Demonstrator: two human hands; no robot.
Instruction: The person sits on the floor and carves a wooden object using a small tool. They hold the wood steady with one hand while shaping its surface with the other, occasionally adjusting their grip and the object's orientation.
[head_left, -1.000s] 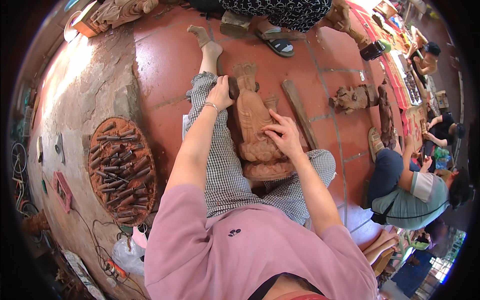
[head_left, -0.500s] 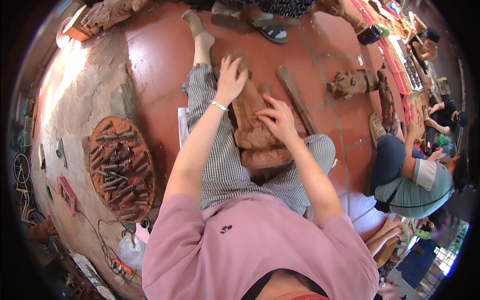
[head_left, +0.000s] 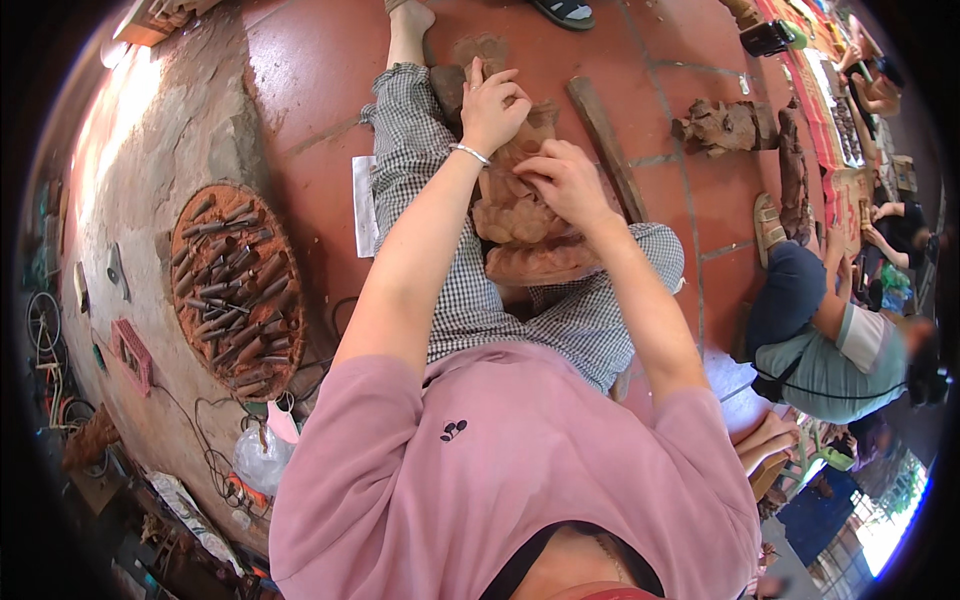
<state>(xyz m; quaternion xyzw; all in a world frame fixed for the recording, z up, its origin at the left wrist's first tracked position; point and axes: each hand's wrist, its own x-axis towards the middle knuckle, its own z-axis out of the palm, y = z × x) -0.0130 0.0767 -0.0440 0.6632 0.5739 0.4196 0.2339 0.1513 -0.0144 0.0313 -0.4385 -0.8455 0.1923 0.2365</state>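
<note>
left hand [head_left: 493, 112] held half-spread over a carved wooden figure [head_left: 520, 218], right hand [head_left: 572, 182] bent at its right side, pinch unclear, figure laid between the legs [head_left: 410, 140], red-tiled floor [head_left: 325, 195], tray [head_left: 272, 222] set left

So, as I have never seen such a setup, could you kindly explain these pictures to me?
There is no machine: a person works with two bare hands, filmed by a fisheye camera worn on the head and looking down, so straight edges bend. The left hand is over the upper part of a carved reddish-brown figure, the right hand at its middle; whether either grips it is unclear. Beside it, a wooden strip lies on the red tiled floor. To the left, a round tray of reddish dust holds many dark, rod-like tools.
</note>
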